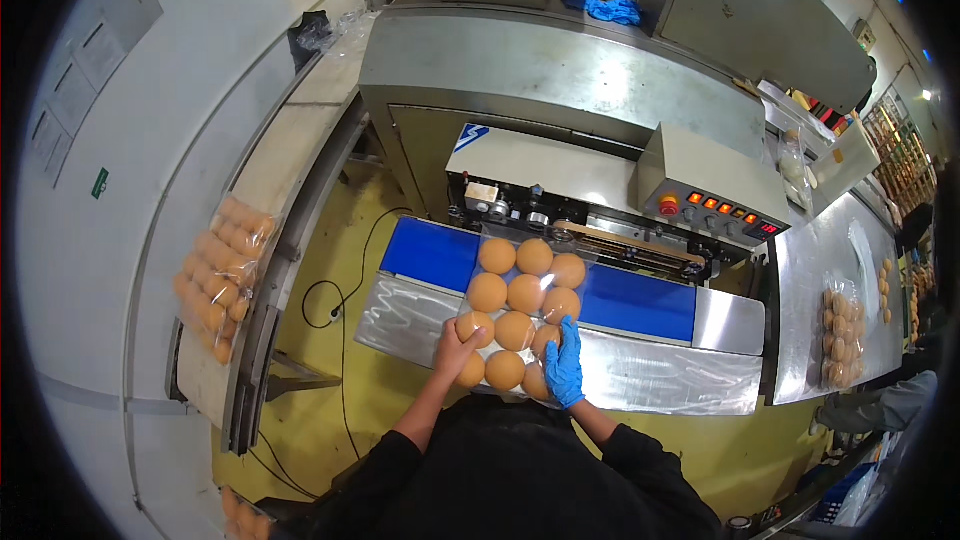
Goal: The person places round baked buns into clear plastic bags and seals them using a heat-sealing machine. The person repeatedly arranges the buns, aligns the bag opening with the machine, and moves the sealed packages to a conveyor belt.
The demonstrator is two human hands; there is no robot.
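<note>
A clear plastic bag of round buns (514, 331) lies across the blue belt (637, 306) and the metal ledge of a band sealing machine (555, 172). My bare left hand (456, 349) grips the bag's left side near its lower end. On the right side, my right hand (564, 366) in a blue glove holds the bag, fingers pointing up along its edge. The bag's far end reaches the sealing band and rollers. The control box (712, 187) has a red knob and lit displays.
Filled bun bags (225, 270) lie on a pale conveyor (277, 150) at the left. Another bag of buns (841, 337) rests on a steel table (802, 277) at the right. A black cable (343, 352) runs over the yellow floor. Part of a person (877, 405) shows far right.
</note>
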